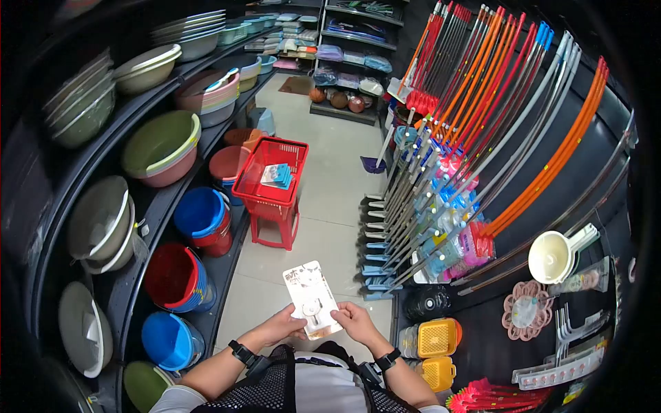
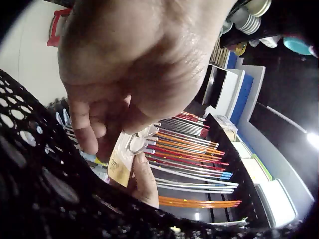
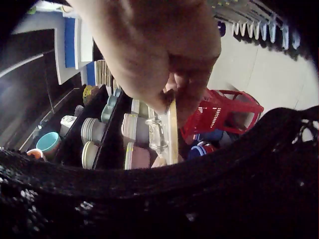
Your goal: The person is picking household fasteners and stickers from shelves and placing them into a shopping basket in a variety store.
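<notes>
A white blister card [image 1: 310,289], printed in dark at the top, is held in front of the body between both hands. A small light piece with a dark slot sits under clear plastic on it; the left wrist view shows a ring-like outline in that bubble. My left hand [image 1: 278,326] pinches the card's lower left edge, thumb on the front. On the lower right edge, my right hand [image 1: 357,323] pinches it too. In the right wrist view, the card [image 3: 173,132] appears nearly edge-on below the right hand [image 3: 154,50], the clear bubble standing out from it.
Ahead, a red shopping basket [image 1: 249,196] with blue-and-white packs [image 1: 277,175] rests on a red stool [image 1: 274,233]. Shelves of basins [image 1: 162,148] and buckets [image 1: 171,275] line the left. Brooms and long poles [image 1: 544,182] hang on the right, above yellow baskets [image 1: 438,339]. Tiled floor [image 1: 330,186] runs between.
</notes>
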`<control>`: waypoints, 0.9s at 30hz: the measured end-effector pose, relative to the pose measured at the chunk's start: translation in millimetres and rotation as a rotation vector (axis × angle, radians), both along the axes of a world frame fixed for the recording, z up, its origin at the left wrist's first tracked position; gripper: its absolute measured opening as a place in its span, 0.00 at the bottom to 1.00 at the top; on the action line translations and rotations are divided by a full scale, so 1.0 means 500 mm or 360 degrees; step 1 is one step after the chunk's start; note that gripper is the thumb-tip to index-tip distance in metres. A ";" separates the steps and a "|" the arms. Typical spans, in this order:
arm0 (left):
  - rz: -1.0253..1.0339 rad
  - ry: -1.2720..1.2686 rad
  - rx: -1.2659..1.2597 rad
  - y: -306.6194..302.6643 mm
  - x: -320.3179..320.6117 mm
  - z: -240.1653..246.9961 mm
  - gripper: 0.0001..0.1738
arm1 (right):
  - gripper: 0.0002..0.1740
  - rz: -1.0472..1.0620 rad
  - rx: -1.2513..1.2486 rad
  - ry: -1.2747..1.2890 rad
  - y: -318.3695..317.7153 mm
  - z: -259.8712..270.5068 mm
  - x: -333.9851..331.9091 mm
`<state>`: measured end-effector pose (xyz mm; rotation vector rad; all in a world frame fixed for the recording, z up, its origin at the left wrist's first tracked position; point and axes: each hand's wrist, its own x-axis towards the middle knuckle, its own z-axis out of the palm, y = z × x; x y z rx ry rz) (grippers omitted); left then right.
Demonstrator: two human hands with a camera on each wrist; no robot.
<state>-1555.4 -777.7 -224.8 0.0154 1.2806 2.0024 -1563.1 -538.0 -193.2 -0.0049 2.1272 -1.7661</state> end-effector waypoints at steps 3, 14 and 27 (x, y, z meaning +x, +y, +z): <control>-0.0011 -0.0086 0.0057 -0.022 -0.091 -0.005 0.33 | 0.13 0.0087 0.0007 -0.0025 -0.013 -0.027 -0.103; 0.0409 -0.0166 0.0169 -0.062 -0.479 -0.012 0.29 | 0.19 0.0451 0.0154 -0.0014 -0.068 -0.027 -0.586; 0.1270 -0.0493 0.0262 -0.179 -0.883 -0.157 0.24 | 0.18 0.0422 0.0419 -0.0221 -0.009 -0.081 -0.884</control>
